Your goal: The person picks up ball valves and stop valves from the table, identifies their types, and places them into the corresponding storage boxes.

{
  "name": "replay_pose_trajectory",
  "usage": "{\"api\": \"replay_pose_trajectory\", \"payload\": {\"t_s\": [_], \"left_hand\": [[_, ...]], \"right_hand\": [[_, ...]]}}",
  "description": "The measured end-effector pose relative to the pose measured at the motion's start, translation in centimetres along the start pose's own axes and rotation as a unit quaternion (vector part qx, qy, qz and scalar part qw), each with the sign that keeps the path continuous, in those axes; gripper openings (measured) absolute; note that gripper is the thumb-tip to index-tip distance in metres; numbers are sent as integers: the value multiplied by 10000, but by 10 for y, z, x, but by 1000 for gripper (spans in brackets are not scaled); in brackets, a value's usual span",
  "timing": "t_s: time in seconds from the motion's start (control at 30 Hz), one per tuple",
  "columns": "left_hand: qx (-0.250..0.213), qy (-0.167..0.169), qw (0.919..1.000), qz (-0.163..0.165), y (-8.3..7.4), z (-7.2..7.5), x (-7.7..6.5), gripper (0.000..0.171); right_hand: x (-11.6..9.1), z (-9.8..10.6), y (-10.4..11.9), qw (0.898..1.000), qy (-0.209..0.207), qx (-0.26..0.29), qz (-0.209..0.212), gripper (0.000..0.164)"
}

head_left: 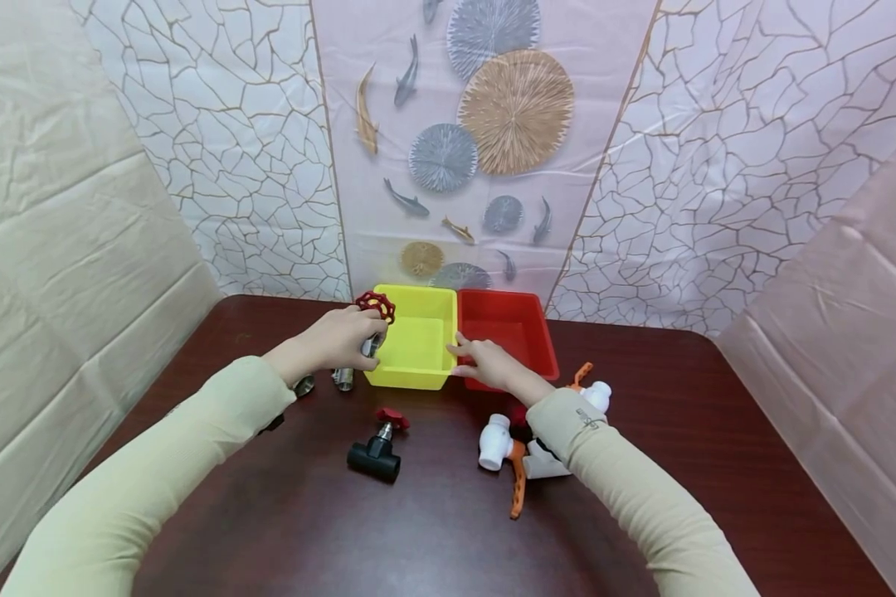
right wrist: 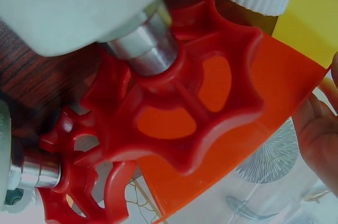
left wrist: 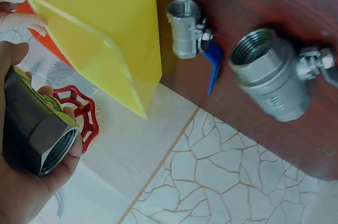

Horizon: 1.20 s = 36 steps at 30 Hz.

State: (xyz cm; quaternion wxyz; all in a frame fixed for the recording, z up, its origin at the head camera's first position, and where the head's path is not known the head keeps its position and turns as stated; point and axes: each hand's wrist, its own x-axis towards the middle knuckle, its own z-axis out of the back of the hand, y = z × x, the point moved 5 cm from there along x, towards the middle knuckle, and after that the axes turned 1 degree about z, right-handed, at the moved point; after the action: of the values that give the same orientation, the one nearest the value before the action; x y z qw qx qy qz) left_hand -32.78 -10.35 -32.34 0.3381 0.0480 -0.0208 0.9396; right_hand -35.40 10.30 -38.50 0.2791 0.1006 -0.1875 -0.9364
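My left hand [head_left: 347,336] grips a metal gate valve [left wrist: 39,123] with a red handwheel [head_left: 376,307], held at the left rim of the yellow bin [head_left: 411,380]. In the left wrist view its threaded opening faces outward beyond the palm. My right hand [head_left: 489,363] has its fingertips hooked on the wall where the yellow bin meets the red bin [head_left: 545,348]. From the right wrist view, part of this hand shows at the right edge, beside the red bin's rim. Both bins stand side by side at the back of the table.
A steel ball valve [left wrist: 185,31] with a blue lever and a larger steel valve [left wrist: 274,76] stand left of the bins. In front lies a black tee valve [head_left: 373,460]. White ball valves [head_left: 495,444] with orange levers and red-handwheel valves [right wrist: 174,86] lie near my right forearm.
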Motion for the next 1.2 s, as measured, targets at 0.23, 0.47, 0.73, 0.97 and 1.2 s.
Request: {"api": "replay_pose_trajectory", "payload": {"t_s": [0.23,0.47,0.73,0.97,1.2], "left_hand": [[81,6,10000,-11,-3,4,19,23],[206,191,9995,107,1,1,34,21],[197,225,9992,269,4,3,54,23],[97,397,9971,639,7,2,73,23],[58,385,9960,802,7,1,88,20]], "right_hand": [[-1,-1,-1,10000,-36,70,-38,57],[0,-2,0,9998,-4,169,-87,58],[-2,0,-1,9998,-54,132,-122,58],[-2,-1,-3,9996,-61,195,-182,58],[-2,-1,-3,9995,-98,179,-226,57]]}}
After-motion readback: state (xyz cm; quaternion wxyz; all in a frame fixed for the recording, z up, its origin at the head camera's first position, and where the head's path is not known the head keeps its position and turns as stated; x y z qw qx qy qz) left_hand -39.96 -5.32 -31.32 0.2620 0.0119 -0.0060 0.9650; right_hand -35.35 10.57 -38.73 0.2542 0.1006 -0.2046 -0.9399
